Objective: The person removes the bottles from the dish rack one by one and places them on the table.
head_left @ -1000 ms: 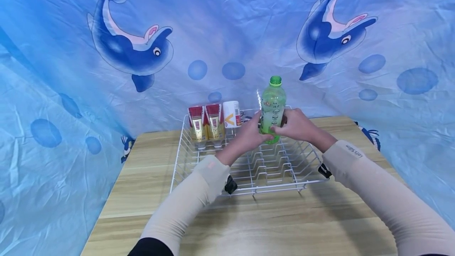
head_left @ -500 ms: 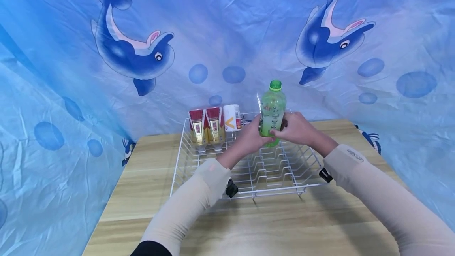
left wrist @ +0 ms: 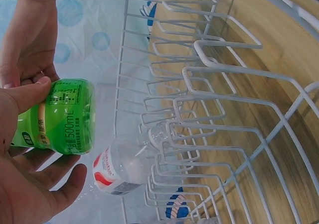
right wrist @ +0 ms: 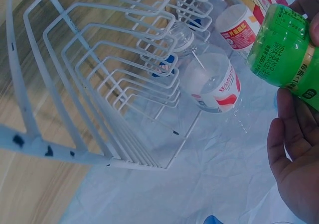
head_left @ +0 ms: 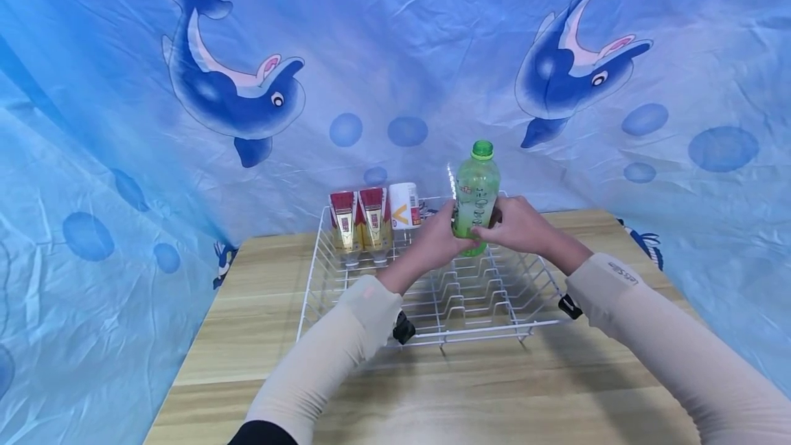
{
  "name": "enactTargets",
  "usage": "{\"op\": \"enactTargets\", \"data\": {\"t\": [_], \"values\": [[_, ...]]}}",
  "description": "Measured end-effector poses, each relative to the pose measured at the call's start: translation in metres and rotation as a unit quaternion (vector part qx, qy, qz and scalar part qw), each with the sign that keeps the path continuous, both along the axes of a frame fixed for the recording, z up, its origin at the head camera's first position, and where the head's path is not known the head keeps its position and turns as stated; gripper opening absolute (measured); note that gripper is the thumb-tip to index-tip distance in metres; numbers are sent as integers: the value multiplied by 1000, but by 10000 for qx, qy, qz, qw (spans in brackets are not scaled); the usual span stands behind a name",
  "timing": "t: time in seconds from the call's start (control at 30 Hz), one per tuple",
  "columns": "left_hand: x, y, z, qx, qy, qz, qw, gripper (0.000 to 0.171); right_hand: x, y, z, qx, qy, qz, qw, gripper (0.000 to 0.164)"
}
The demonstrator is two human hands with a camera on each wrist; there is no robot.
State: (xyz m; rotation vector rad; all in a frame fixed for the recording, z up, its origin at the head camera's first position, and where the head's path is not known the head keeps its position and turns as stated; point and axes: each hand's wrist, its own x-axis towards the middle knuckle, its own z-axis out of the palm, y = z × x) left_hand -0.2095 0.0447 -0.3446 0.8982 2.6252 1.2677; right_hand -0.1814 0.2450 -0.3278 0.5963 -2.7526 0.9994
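Observation:
A green plastic drink bottle (head_left: 477, 187) stands upright over the wire rack (head_left: 469, 333), mouth at the top. My left hand (head_left: 437, 235) grips its lower part from the left, thumb across the near side. From the right, my right hand (head_left: 518, 224) holds the same bottle low down, its thumb also in front. In the left wrist view the bottle's base (left wrist: 82, 117) sticks out past the fingers. Behind the hands, a clear bottle (left wrist: 124, 167) with a red-and-white label rests neck down among the rack's wire loops; the right wrist view shows this clear bottle (right wrist: 212, 84) too.
Two red-and-gold packs (head_left: 361, 222) stand cap down at the rack's back left. Beside them is a white container (head_left: 404, 204) with an orange V. The rack sits on a wooden table (head_left: 247, 321), before a blue dolphin-print curtain (head_left: 395, 53).
The whole head view has shifted down slightly. Both hands keep their hold on the green bottle, which has turned a little, moving its label print.

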Motion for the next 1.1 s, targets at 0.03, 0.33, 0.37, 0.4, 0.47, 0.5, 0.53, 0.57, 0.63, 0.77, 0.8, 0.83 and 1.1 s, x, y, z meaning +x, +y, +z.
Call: {"op": "enactTargets", "data": {"t": [0.03, 0.33, 0.37, 0.4, 0.47, 0.5, 0.53, 0.57, 0.63, 0.77, 0.8, 0.83, 1.1], "values": [[0, 0, 0, 8, -19, -10, 10000, 72, 1, 0, 0, -15, -10, 7, 10000, 36], [0, 1, 1, 186, -57, -270, 9994, 75, 5, 2, 3, -53, 20, -44, 10000, 34], [0, 1, 1, 191, -61, -292, 9994, 75, 5, 2, 4, -46, 4, -68, 10000, 34], [0, 1, 2, 193, -69, -304, 9993, 76, 5, 3, 4, -39, -13, -84, 10000, 35], [0, 1, 2, 168, -91, -301, 9994, 76, 6, 3, 4, -5, -36, -110, 9999, 35], [1, 1, 2, 153, -106, -289, 9994, 75, 6, 3, 4, 3, -48, -106, 9999, 36], [1, 1, 1, 137, -112, -272, 9995, 75, 6, 3, 4, 11, -49, -97, 9999, 36], [1, 1, 1, 130, -120, -265, 9995, 75, 6, 3, 4, 21, -43, -96, 9999, 37], [1, 1, 1, 145, -141, -255, 9995, 74, 5, 3, 3, 24, -27, -89, 10000, 37], [0, 0, -1, 158, -117, -209, 9996, 74, 4, 2, 1, 30, -29, -78, 10000, 37], [0, 0, -2, 148, -111, -191, 9996, 74, 3, 2, 1, 35, -38, -77, 10000, 38], [0, 0, -2, 138, -104, -173, 9997, 75, 3, 2, 0, 41, -45, -62, 10000, 38], [-2, -4, -1, 173, -77, -227, 9996, 75, 2, -1, 5, 65, -172, 17, 9998, 43]]}}
